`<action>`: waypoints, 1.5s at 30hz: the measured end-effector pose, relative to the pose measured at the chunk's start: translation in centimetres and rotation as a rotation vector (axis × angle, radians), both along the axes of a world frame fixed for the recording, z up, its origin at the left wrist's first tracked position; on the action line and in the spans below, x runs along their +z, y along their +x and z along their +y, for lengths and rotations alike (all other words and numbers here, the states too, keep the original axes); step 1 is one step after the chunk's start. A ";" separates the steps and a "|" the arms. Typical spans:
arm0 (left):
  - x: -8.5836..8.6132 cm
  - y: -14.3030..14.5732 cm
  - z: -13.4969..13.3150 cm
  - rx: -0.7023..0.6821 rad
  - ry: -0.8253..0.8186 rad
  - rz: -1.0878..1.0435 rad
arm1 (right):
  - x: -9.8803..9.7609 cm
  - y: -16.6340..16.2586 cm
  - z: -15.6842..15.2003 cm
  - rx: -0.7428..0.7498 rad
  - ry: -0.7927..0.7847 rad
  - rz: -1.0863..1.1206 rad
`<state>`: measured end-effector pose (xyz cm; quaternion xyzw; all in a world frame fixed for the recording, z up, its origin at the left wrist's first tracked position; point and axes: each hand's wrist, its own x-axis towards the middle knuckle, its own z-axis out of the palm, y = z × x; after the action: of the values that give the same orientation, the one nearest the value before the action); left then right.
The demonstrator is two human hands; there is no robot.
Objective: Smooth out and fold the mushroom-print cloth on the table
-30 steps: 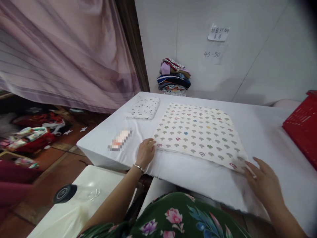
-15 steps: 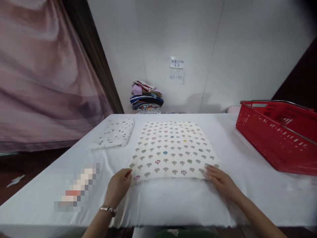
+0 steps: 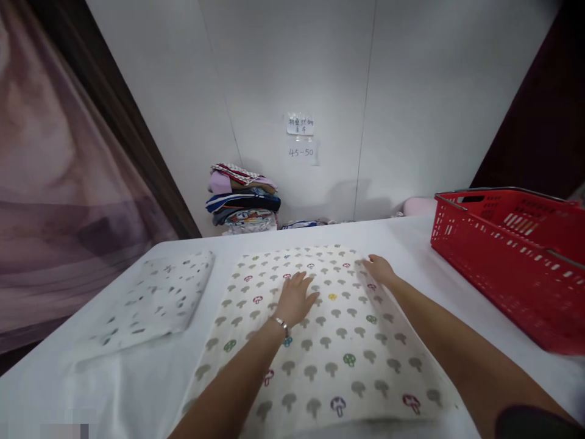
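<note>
A long table covered in a white sheet (image 3: 457, 286) fills the lower half of the frame, and everything on it lies flat. At the right edge stands a red slatted plastic basket with a metal rim (image 3: 507, 256), well apart from both hands and with its mouth facing up.

In the lower centre lies the cream square folded cloth printed with small grey and coloured mushrooms (image 3: 329, 347). It rests flat on the sheet with its near edge toward the bottom of the frame and its far edge toward the wall. Judging by how smooth it looks, it is spread out for pressing or folding.

To its left, in the lower left of the frame, a smaller white folded cloth with dark leaf specks (image 3: 155, 299) lies just beside it and is not touched.

Above that, at centre left against the white wall, a pile of mixed folded garments (image 3: 242, 201) sits behind the table. A small paper note (image 3: 300, 125) hangs on the wall higher up.

The left hand (image 3: 295, 299) lies palm down on the far middle of the mushroom cloth, its fingers released and spread, so the fabric is under them rather than between them. The right hand (image 3: 378, 269) rests at the cloth's far right corner with its fingers extended on the edge. I cannot tell whether they pinch it.
</note>
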<state>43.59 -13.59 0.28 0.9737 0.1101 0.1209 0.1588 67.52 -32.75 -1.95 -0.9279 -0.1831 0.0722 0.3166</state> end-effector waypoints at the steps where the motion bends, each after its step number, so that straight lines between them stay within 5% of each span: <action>1: -0.4 2.0 -0.1 -0.001 -0.003 0.022 | -0.2 1.1 0.8 -0.011 -0.029 0.006; 6: -4.1 8.1 -0.9 0.024 -0.041 0.133 | -1.0 4.1 2.6 0.011 -0.141 0.057; 12: -6.7 8.4 -0.4 0.026 -0.067 0.103 | -0.2 2.8 2.8 0.075 -0.105 -0.053; 17: -6.4 8.2 -0.2 0.043 -0.090 0.045 | -0.2 -2.3 3.4 0.521 -0.093 -0.551; 19: -6.3 8.2 -0.3 0.044 -0.104 0.039 | -0.8 -3.9 3.4 0.712 -0.113 -0.532; 22: -6.1 8.1 -0.3 0.056 -0.134 -0.002 | -1.5 -5.0 3.1 0.801 -0.068 -0.454; 29: -5.6 8.2 0.0 0.150 -0.251 -0.213 | -0.8 -4.4 3.3 0.618 0.003 -0.333; 39: -5.4 8.2 -0.2 0.114 -0.198 -0.159 | -0.8 -0.9 3.2 0.394 0.156 -0.329; 45: -5.4 8.2 -0.2 0.099 -0.187 -0.146 | -0.5 5.7 3.0 0.133 -0.327 -0.211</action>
<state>51.81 -13.79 -5.15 0.9367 0.1569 0.1881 0.2502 73.25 -29.72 -2.48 -0.9553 -0.2617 0.0241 0.1355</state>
